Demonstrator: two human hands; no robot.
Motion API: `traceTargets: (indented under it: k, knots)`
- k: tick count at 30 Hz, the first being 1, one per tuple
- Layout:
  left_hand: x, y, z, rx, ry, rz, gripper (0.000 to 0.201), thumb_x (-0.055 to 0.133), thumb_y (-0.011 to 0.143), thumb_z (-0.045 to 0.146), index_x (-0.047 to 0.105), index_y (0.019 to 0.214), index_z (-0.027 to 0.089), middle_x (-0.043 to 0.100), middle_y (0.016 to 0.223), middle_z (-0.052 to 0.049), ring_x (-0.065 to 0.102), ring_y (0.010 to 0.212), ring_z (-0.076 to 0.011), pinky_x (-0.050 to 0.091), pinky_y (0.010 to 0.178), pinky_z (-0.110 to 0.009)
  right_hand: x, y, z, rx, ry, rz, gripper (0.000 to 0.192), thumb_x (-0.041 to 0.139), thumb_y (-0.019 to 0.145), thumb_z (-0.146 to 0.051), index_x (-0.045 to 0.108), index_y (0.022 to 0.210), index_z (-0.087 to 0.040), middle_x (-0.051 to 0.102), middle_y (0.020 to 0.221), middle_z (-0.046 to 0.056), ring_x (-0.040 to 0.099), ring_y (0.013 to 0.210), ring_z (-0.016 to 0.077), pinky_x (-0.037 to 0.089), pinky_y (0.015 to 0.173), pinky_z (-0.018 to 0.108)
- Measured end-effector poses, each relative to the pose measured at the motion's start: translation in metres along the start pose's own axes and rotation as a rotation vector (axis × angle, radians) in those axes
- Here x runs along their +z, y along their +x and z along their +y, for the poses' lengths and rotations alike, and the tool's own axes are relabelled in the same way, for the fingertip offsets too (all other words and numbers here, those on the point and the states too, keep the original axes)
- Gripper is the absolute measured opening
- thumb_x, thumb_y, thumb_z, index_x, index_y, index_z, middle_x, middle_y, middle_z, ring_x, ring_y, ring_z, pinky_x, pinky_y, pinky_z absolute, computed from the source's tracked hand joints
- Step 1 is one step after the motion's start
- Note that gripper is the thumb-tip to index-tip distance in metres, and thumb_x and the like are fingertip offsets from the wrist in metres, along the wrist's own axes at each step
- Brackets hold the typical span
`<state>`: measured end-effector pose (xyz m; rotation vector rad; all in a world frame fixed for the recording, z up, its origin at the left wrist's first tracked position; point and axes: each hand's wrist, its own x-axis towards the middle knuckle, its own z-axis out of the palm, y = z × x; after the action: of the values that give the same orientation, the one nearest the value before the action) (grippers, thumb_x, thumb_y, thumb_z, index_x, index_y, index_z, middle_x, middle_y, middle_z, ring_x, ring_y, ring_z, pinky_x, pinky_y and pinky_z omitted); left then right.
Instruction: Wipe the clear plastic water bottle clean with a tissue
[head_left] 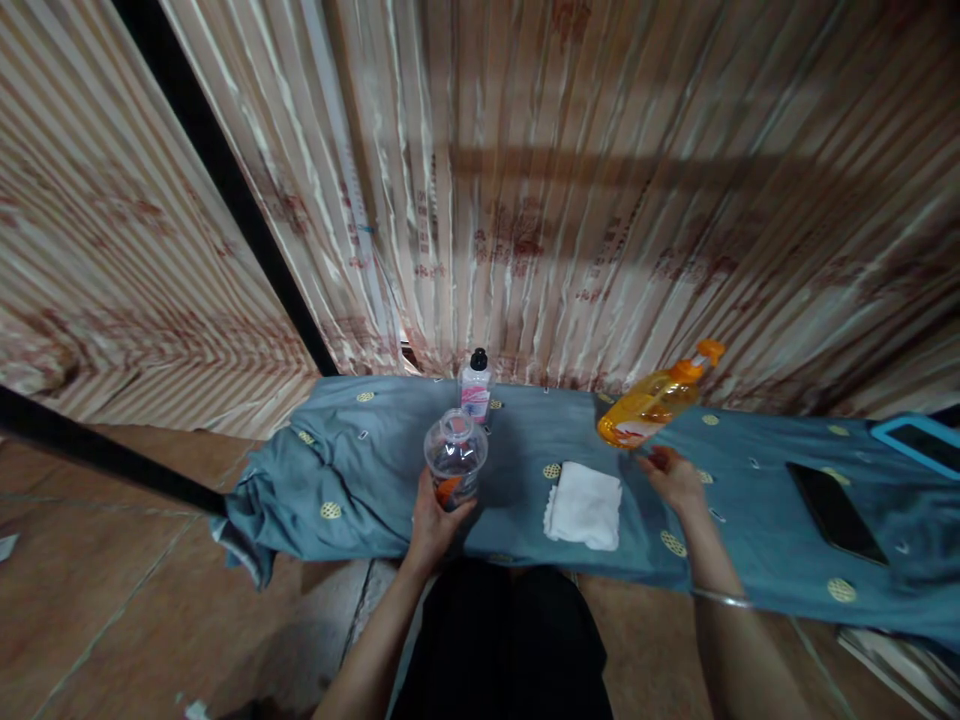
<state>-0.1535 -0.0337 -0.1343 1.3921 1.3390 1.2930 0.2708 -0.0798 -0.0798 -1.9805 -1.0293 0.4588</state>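
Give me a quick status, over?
Left hand grips clear lidded cup. Right hand open, beside tilted orange bottle. White cloth lies between.

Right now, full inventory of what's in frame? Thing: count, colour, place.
clear cup: 1, clear plastic with domed lid, orange at the bottom, left of centre on the cloth, held by the left hand
small bottle: 1, clear with black cap and pink label, behind the cup
orange bottle: 1, orange with pump top, tilted, just above the right hand
white cloth: 1, white, folded, centre
phone: 1, black, flat at right
tablet: 1, blue-edged, far right
blue cloth: 1, blue-grey with gold dots, covers the surface
curtain: striped beige, behind
left hand: 1, grips the cup
right hand: 1, under the orange bottle; contact unclear
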Motion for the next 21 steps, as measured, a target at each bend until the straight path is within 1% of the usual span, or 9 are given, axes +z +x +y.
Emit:
traceTargets:
  k: [2,3,5,10,13,15,17,19,21]
  knots:
    - [0.001,-0.001,0.000,-0.008,0.003,0.005,0.080,0.094,0.060,0.028,0.062,0.133,0.021,0.074,0.129,-0.013,0.072,0.121,-0.0334,0.055,0.113,-0.053,0.016,-0.018,-0.013,-0.038,-0.006,-0.004,0.032,0.071,0.105,-0.043,0.069,0.131,-0.024,0.068,0.137,0.009,0.071,0.113,0.0248,0.061,0.096,0.045]
    - [0.002,-0.001,0.000,-0.009,0.002,0.008,0.080,0.094,0.061,0.029,0.061,0.133,0.021,0.073,0.130,-0.013,0.072,0.121,-0.0332,0.055,0.113,-0.053,0.028,-0.024,-0.024,-0.079,0.006,-0.024,0.030,0.071,0.105,-0.043,0.070,0.130,-0.026,0.069,0.137,0.009,0.071,0.113,0.0243,0.061,0.096,0.044]
    - [0.003,0.000,-0.001,-0.009,-0.001,0.016,0.080,0.094,0.061,0.030,0.061,0.133,0.021,0.073,0.130,-0.013,0.071,0.122,-0.0329,0.054,0.114,-0.052,0.058,-0.030,-0.055,-0.190,0.056,-0.088,0.036,0.072,0.104,-0.043,0.068,0.132,-0.021,0.069,0.134,0.010,0.072,0.111,0.0252,0.062,0.095,0.047]
    - [0.004,0.002,-0.004,0.001,-0.003,0.008,0.075,0.094,0.062,0.029,0.061,0.129,0.020,0.071,0.131,-0.014,0.069,0.124,-0.0340,0.052,0.116,-0.054,0.143,-0.008,-0.153,-0.406,0.184,-0.191,0.044,0.074,0.103,-0.043,0.065,0.140,-0.021,0.067,0.141,0.011,0.069,0.121,0.0288,0.059,0.102,0.053]
    - [0.006,0.003,-0.006,0.024,-0.014,-0.004,0.074,0.092,0.065,0.027,0.059,0.132,0.021,0.069,0.133,-0.014,0.068,0.126,-0.0336,0.051,0.117,-0.055,0.181,0.012,-0.199,-0.464,0.234,-0.221,0.045,0.074,0.103,-0.044,0.065,0.142,-0.023,0.063,0.149,0.012,0.066,0.129,0.0311,0.056,0.107,0.056]
    - [0.008,0.004,-0.008,0.053,-0.020,0.001,0.076,0.091,0.067,0.026,0.058,0.135,0.022,0.067,0.135,-0.014,0.066,0.129,-0.0338,0.050,0.118,-0.057,0.199,0.021,-0.217,-0.480,0.267,-0.248,0.046,0.075,0.102,-0.043,0.064,0.142,-0.022,0.063,0.148,0.012,0.066,0.128,0.0311,0.057,0.106,0.056]
    - [0.010,0.005,-0.009,0.067,-0.025,0.014,0.078,0.091,0.067,0.027,0.057,0.137,0.023,0.066,0.137,-0.013,0.064,0.131,-0.0341,0.048,0.120,-0.059,0.210,0.026,-0.227,-0.487,0.306,-0.283,0.043,0.074,0.103,-0.043,0.066,0.139,-0.021,0.066,0.143,0.011,0.069,0.122,0.0290,0.059,0.102,0.053]
    - [0.011,0.007,-0.009,0.065,-0.029,0.020,0.081,0.091,0.067,0.027,0.055,0.139,0.023,0.065,0.136,-0.012,0.064,0.132,-0.0339,0.047,0.120,-0.060,0.215,0.028,-0.228,-0.487,0.348,-0.301,0.041,0.074,0.103,-0.043,0.066,0.137,-0.021,0.068,0.139,0.010,0.071,0.117,0.0275,0.061,0.098,0.050]
    - [0.012,0.010,-0.010,0.075,-0.030,0.015,0.080,0.091,0.067,0.028,0.055,0.138,0.023,0.065,0.137,-0.012,0.064,0.132,-0.0336,0.047,0.121,-0.060,0.212,0.027,-0.224,-0.485,0.403,-0.294,0.040,0.074,0.103,-0.043,0.067,0.136,-0.021,0.068,0.137,0.010,0.071,0.115,0.0268,0.061,0.097,0.049]
